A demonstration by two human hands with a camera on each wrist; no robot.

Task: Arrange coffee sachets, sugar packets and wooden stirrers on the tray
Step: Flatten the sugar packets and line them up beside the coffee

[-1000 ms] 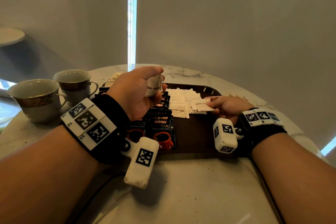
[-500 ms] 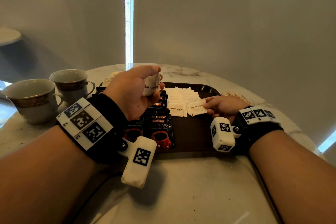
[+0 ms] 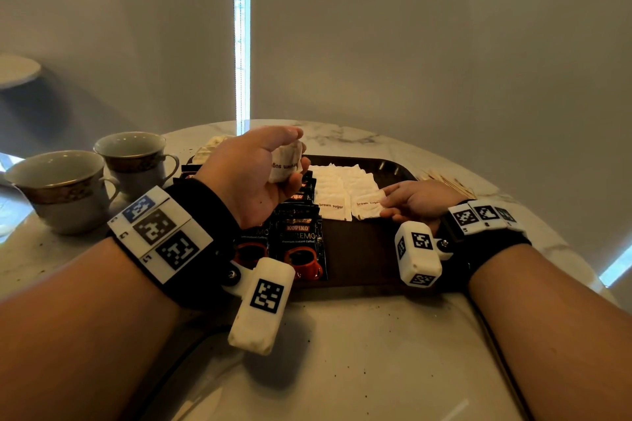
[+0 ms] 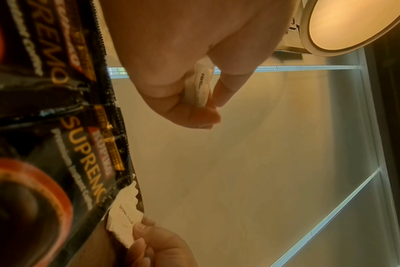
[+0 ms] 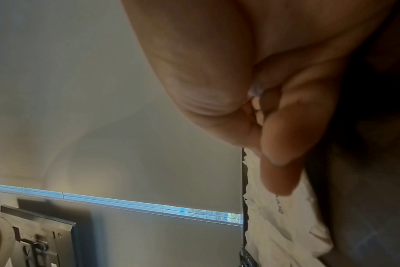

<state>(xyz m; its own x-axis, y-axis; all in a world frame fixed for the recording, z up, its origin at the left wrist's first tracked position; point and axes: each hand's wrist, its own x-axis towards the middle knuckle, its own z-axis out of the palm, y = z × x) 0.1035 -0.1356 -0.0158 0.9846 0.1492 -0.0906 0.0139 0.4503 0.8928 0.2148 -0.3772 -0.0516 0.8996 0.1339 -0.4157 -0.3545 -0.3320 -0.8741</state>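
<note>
right hand [image 3: 419, 202] has slid its brown sugar packet [image 3: 367, 207] down onto the tray [image 3: 359, 249] beside the front packet row, fingertips pinching its right edge, while left hand [image 3: 253, 174] hovers raised above the tray's coffee sachets [image 3: 301, 243], fist curled round a sugar packet stack [image 3: 285, 164].

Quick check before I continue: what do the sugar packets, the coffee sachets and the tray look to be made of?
Sugar packets: matte white paper, with serrated edges and soft creases.
Coffee sachets: glossy black plastic or foil film; highlights and crinkles show in the left wrist view.
Tray: dark brown, smooth, faint sheen at the rim; plastic or lacquered wood, cannot tell.
</note>
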